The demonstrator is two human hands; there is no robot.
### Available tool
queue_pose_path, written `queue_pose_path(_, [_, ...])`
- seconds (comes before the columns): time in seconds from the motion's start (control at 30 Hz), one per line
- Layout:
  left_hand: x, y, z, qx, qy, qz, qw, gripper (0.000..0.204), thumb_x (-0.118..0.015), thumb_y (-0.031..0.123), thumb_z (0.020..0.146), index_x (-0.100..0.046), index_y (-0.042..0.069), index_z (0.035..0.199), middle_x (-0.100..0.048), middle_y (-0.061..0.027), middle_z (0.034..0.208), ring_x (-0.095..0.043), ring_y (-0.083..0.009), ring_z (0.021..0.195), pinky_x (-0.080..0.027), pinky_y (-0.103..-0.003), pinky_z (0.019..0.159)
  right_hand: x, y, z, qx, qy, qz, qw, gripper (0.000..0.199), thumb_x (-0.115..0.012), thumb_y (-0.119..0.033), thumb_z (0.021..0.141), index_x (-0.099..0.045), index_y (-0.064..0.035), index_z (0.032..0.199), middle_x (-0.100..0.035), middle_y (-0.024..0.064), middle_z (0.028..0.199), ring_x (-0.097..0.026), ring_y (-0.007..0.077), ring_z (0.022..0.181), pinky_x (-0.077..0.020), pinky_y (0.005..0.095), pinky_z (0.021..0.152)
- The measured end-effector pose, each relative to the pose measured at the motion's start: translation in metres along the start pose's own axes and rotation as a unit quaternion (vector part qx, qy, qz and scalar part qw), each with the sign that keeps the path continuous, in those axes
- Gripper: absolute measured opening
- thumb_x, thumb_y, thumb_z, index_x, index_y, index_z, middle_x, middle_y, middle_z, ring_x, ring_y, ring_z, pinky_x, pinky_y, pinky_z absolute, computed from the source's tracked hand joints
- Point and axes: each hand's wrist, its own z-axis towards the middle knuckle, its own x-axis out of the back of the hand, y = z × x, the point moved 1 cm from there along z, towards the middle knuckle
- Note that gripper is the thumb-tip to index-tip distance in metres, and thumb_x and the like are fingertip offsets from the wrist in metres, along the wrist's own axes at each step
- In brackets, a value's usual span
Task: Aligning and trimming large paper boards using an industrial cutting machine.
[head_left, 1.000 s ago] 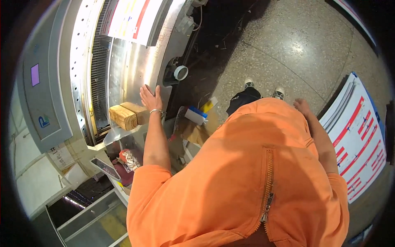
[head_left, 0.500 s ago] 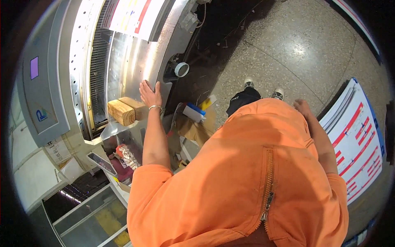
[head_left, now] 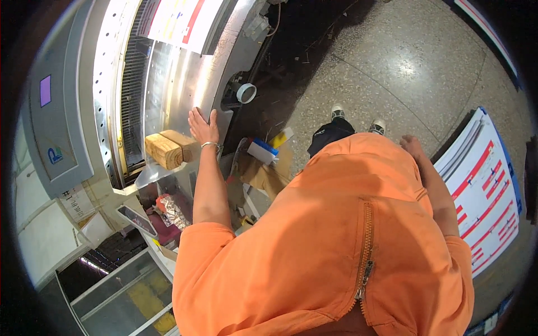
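Note:
My left hand [head_left: 203, 126] rests on the edge of the shiny metal machine table [head_left: 185, 78], fingers stretched out and holding nothing. A bracelet [head_left: 210, 145] circles that wrist. Beside the hand, to its left, two wooden blocks [head_left: 164, 149] lie side by side at the near end of the table. Further along the table lies a stack of printed sheets [head_left: 182, 22] with red bands. My right hand [head_left: 412, 145] hangs low at my right side, near a second stack of printed sheets [head_left: 482, 196]. Its fingers are too small and turned away to make out.
A grey machine panel [head_left: 59, 112] with a small purple screen stands at the left. Below the blocks are a phone-like device [head_left: 136, 220] and a crumpled foil wrapper [head_left: 175, 213]. A cardboard box [head_left: 263, 173] and a round white pipe end [head_left: 246, 93] sit beside the machine.
The view has shifted very slightly. My left hand stays flat on the table edge and my right hand stays at my side; nothing has been picked up or moved.

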Motion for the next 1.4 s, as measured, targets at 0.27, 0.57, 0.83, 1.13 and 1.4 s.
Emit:
queue_pose_path(0.27, [0.0, 0.0, 0.0, -0.001, 0.0, -0.005, 1.0, 0.081, -0.041, 0.066, 0.084, -0.024, 0.013, 0.143, -0.023, -0.0138, 0.148, -0.02, -0.0316, 0.136, -0.018, -0.052, 0.107, 0.002, -0.001, 0.0, -0.014, -0.004, 0.018, 1.0, 0.04, -0.054, -0.02, 0.086, -0.055, 0.0076, 0.116, -0.067, 0.0186, 0.089, -0.065, 0.0225, 0.075, -0.0507, 0.0342, 0.071])
queue_pose_path(0.57, [0.002, 0.002, 0.0, 0.001, -0.005, -0.007, 1.0, 0.08, -0.042, 0.065, 0.084, -0.024, 0.014, 0.143, -0.022, -0.0135, 0.148, -0.019, -0.0316, 0.137, -0.017, -0.052, 0.107, 0.004, -0.006, -0.002, -0.031, 0.002, -0.002, 1.0, 0.04, -0.054, -0.022, 0.087, -0.056, 0.0056, 0.116, -0.067, 0.0183, 0.091, -0.066, 0.0229, 0.077, -0.051, 0.034, 0.072])
queue_pose_path(0.83, [0.004, 0.004, -0.001, 0.002, -0.007, -0.015, 1.0, 0.083, -0.043, 0.066, 0.082, -0.024, 0.011, 0.143, -0.022, -0.0156, 0.148, -0.02, -0.0344, 0.136, -0.017, -0.053, 0.107, 0.003, -0.002, 0.002, -0.051, -0.01, 0.039, 0.998, 0.039, -0.054, -0.021, 0.088, -0.056, 0.0062, 0.115, -0.067, 0.0173, 0.089, -0.066, 0.0221, 0.076, -0.0509, 0.0339, 0.07])
queue_pose_path(1.13, [0.003, 0.003, -0.001, 0.002, -0.001, -0.012, 1.0, 0.085, -0.043, 0.067, 0.082, -0.024, 0.011, 0.143, -0.023, -0.0149, 0.148, -0.02, -0.0341, 0.136, -0.017, -0.052, 0.107, 0.002, 0.001, 0.007, -0.005, -0.001, -0.027, 1.0, 0.04, -0.054, -0.019, 0.085, -0.056, 0.0062, 0.115, -0.067, 0.0181, 0.088, -0.066, 0.0226, 0.075, -0.0508, 0.034, 0.072])
queue_pose_path(1.4, [0.002, 0.003, -0.002, -0.009, 0.018, 0.011, 1.0, 0.079, -0.042, 0.064, 0.085, -0.026, 0.012, 0.142, -0.026, -0.0149, 0.147, -0.023, -0.0324, 0.135, -0.021, -0.051, 0.106, -0.001, 0.006, 0.012, -0.022, -0.015, 0.008, 1.0, 0.041, -0.055, -0.02, 0.085, -0.055, 0.0053, 0.117, -0.067, 0.0186, 0.09, -0.066, 0.0232, 0.076, -0.0504, 0.0339, 0.072])
